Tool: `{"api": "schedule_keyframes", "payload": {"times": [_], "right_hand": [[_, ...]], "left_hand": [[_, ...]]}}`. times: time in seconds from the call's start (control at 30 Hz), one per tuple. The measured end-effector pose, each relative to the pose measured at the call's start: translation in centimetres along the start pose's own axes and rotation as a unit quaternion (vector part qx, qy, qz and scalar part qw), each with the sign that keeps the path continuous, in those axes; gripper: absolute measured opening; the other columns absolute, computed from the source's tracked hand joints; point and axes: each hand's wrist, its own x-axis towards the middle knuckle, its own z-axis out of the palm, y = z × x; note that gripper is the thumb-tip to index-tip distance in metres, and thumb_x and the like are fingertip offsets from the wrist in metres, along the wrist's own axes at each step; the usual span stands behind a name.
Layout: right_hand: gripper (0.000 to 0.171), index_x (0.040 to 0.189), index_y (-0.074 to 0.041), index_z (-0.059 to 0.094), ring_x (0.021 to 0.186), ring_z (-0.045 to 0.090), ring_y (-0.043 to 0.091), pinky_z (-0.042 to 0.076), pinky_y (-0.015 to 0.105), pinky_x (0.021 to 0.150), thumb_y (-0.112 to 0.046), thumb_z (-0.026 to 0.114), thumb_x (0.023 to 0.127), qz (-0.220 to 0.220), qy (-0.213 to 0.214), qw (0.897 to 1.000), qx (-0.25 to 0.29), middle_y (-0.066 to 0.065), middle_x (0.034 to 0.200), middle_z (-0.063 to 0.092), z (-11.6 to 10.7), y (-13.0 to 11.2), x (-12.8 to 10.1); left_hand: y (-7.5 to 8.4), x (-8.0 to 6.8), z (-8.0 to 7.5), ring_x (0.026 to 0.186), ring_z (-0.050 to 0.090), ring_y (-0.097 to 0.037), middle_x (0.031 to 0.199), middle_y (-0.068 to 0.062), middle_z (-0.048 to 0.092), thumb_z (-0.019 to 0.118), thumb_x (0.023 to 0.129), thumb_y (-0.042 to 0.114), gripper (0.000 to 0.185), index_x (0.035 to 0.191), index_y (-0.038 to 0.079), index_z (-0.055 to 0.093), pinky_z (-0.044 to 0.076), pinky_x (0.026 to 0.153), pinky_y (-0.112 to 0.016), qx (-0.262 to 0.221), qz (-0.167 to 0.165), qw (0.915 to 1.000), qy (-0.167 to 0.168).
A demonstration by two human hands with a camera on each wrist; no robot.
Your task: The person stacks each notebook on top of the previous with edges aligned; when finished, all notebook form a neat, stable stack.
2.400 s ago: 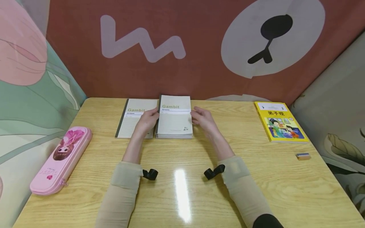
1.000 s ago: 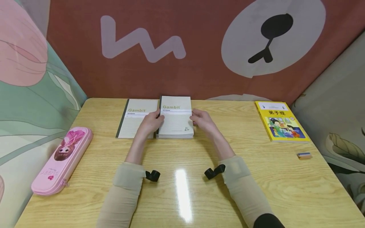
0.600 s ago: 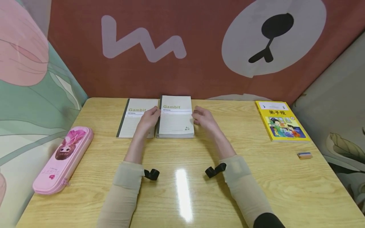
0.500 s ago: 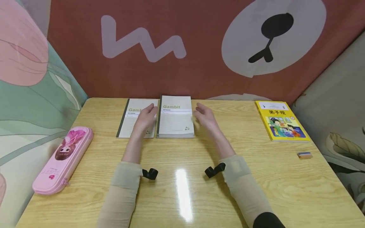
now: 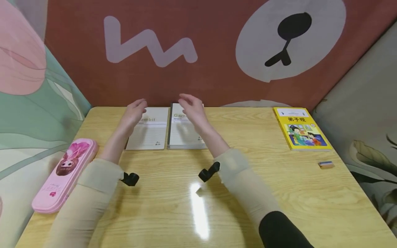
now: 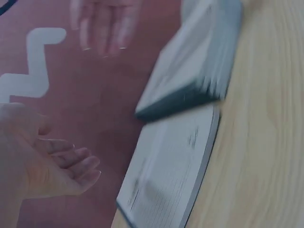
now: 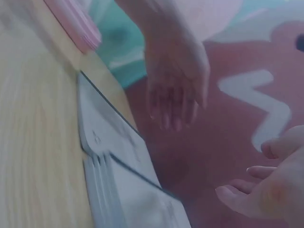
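Observation:
Two piles of pale "Gambit" notebooks with dark spines lie side by side at the back of the table. The left notebook (image 5: 149,134) is low and flat; the right notebook stack (image 5: 183,134) is thicker, with several layered edges. My left hand (image 5: 132,114) hovers over the left notebook's upper left part, fingers loosely bent and holding nothing. Above the right stack is my right hand (image 5: 193,112), covering part of its title, also with nothing in it. Both wrist views show the hands raised off the notebooks, palms facing each other.
A pink pencil case (image 5: 65,175) lies at the table's left edge. On the right are a yellow book (image 5: 302,129) and a small eraser-like block (image 5: 326,165). A red cloth (image 5: 217,79) with a bear print rises behind the table (image 5: 167,206).
Both hands have let go of the right stack's sides, risen and shifted left. The left hand is now over the left notebook, the right over the stack. The notebooks stay in place.

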Motion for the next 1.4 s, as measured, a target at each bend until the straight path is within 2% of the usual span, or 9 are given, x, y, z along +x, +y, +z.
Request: {"api": "schedule_keyframes", "payload": {"times": [0.23, 0.33, 0.43, 0.67, 0.8, 1.0, 1.1, 1.27, 1.4], "right_hand": [[0.046, 0.147, -0.014, 0.056, 0.142, 0.053, 0.022, 0.047, 0.039, 0.118, -0.032, 0.055, 0.106, 0.017, -0.03, 0.999, -0.005, 0.003, 0.152, 0.057, 6.5, 0.1, -0.5], [0.049, 0.149, -0.016, 0.054, 0.145, 0.05, 0.022, 0.043, 0.039, 0.121, -0.039, 0.053, 0.106, 0.031, -0.037, 0.999, -0.011, 0.002, 0.154, 0.056, 8.8, 0.6, -0.9], [0.052, 0.152, -0.019, 0.051, 0.146, 0.048, 0.021, 0.041, 0.039, 0.122, -0.044, 0.047, 0.106, 0.046, -0.041, 0.998, -0.016, -0.001, 0.157, 0.053, 10.1, 1.1, -1.2], [0.06, 0.156, -0.02, 0.044, 0.152, 0.041, 0.021, 0.032, 0.04, 0.129, -0.053, 0.033, 0.107, 0.072, -0.027, 0.997, -0.011, -0.003, 0.162, 0.046, 10.8, 2.2, -1.5], [0.066, 0.159, -0.02, 0.04, 0.155, 0.037, 0.021, 0.028, 0.038, 0.13, -0.057, 0.03, 0.105, 0.083, -0.027, 0.996, -0.035, -0.002, 0.165, 0.043, 11.1, 2.5, -1.6], [0.069, 0.16, -0.016, 0.037, 0.156, 0.032, 0.024, 0.026, 0.041, 0.131, -0.055, 0.029, 0.104, 0.088, -0.009, 0.994, -0.069, 0.005, 0.166, 0.038, 11.6, 2.8, -1.9], [0.068, 0.159, -0.014, 0.039, 0.156, 0.033, 0.026, 0.028, 0.042, 0.13, -0.053, 0.03, 0.104, 0.086, -0.003, 0.994, -0.07, 0.007, 0.165, 0.04, 11.7, 2.8, -2.0], [0.063, 0.155, -0.014, 0.045, 0.151, 0.041, 0.026, 0.034, 0.042, 0.128, -0.051, 0.032, 0.106, 0.099, 0.004, 0.994, -0.041, 0.004, 0.161, 0.047, 11.7, 2.9, -2.0], [0.062, 0.154, -0.014, 0.047, 0.152, 0.041, 0.025, 0.033, 0.041, 0.128, -0.051, 0.034, 0.106, 0.119, 0.014, 0.992, -0.032, 0.003, 0.161, 0.048, 11.7, 3.1, -1.9]], "left_hand": [[-2.4, 0.5, -3.1, 0.157, 0.025, -0.043, 0.167, -0.028, 0.025, 0.02, 0.111, 0.042, 0.071, 0.163, -0.003, 0.007, 0.017, 0.132, -0.056, 0.033, -0.035, 0.997, -0.06], [-3.2, 0.6, -4.2, 0.159, 0.018, -0.043, 0.169, -0.026, 0.019, 0.017, 0.111, 0.045, 0.072, 0.164, -0.001, 0.004, 0.013, 0.132, -0.058, 0.045, -0.052, 0.9953, -0.068], [-3.6, 0.7, -5.0, 0.16, 0.012, -0.043, 0.171, -0.024, 0.014, 0.017, 0.11, 0.049, 0.073, 0.165, 0.003, 0.003, 0.014, 0.131, -0.061, 0.045, -0.067, 0.9941, -0.072], [-4.5, 0.2, -6.1, 0.159, 0.009, -0.047, 0.171, -0.029, 0.001, 0.016, 0.109, 0.047, 0.075, 0.163, -0.002, -0.002, 0.026, 0.127, -0.062, -0.011, -0.101, 0.9912, -0.085], [-5.0, 0.0, -6.5, 0.158, 0.013, -0.047, 0.17, -0.031, 0.001, 0.016, 0.109, 0.046, 0.075, 0.163, -0.002, -0.003, 0.035, 0.125, -0.057, -0.02, -0.111, 0.99, -0.084], [-5.1, 0.1, -6.6, 0.157, 0.018, -0.044, 0.17, -0.032, 0.005, 0.017, 0.109, 0.047, 0.075, 0.164, -0.001, -0.002, 0.057, 0.1, -0.036, -0.012, -0.119, 0.9882, -0.096], [-5.3, 0.0, -6.8, 0.157, 0.018, -0.043, 0.17, -0.032, 0.006, 0.015, 0.109, 0.047, 0.075, 0.163, -0.003, -0.003, 0.058, 0.093, -0.031, -0.011, -0.122, 0.9874, -0.1], [-5.6, -0.3, -7.4, 0.156, 0.021, -0.042, 0.169, -0.031, 0.012, 0.012, 0.11, 0.048, 0.075, 0.163, -0.002, -0.004, 0.054, 0.1, -0.04, -0.002, -0.139, 0.986, -0.092], [-5.7, -0.4, -7.8, 0.154, 0.025, -0.043, 0.168, -0.033, 0.016, 0.011, 0.109, 0.05, 0.077, 0.163, -0.003, -0.004, 0.055, 0.101, -0.043, 0.007, -0.148, 0.9841, -0.098]]}}
